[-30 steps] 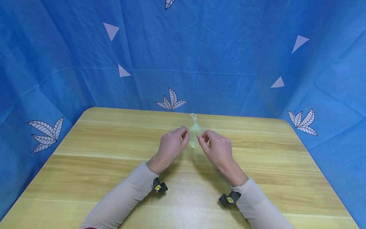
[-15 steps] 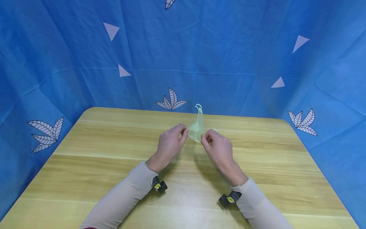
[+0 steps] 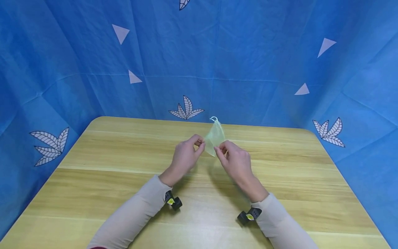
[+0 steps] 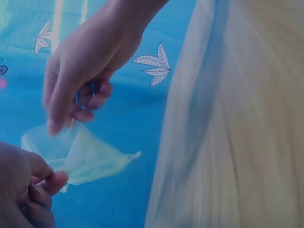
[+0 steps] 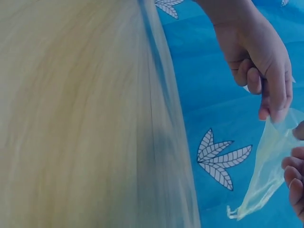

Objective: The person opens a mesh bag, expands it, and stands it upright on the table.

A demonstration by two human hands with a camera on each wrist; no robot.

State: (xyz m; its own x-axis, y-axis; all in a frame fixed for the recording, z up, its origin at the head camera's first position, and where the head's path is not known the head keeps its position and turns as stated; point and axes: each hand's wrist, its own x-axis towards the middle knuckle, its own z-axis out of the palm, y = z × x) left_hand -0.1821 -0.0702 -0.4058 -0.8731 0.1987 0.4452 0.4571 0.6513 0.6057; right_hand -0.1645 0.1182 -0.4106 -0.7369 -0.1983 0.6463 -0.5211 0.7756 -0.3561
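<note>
A small, sheer, pale green pouch (image 3: 216, 133) with a thin cord loop at its narrow end is stretched between both hands over the far part of the table. My left hand (image 3: 185, 155) pinches its left edge between thumb and forefinger. On the other side, my right hand (image 3: 234, 160) pinches the near right edge. In the left wrist view, the left hand (image 4: 31, 185) is at lower left and the right hand (image 4: 90, 61) above. From the right wrist, the pouch (image 5: 270, 166) tapers to its cord end, with the right hand (image 5: 295, 173) partly cut off.
A light wood-grain table (image 3: 140, 162) lies under the arms. Blue cloth (image 3: 248, 52) printed with white leaves and triangles hangs behind it and along both sides. Each wrist wears a strap with a small black camera (image 3: 176, 204).
The pouch's narrow end has swung up, then slightly back down and left. Its body has spread wider. My right fingers shifted right along it and came back left; the left hand barely moved.
</note>
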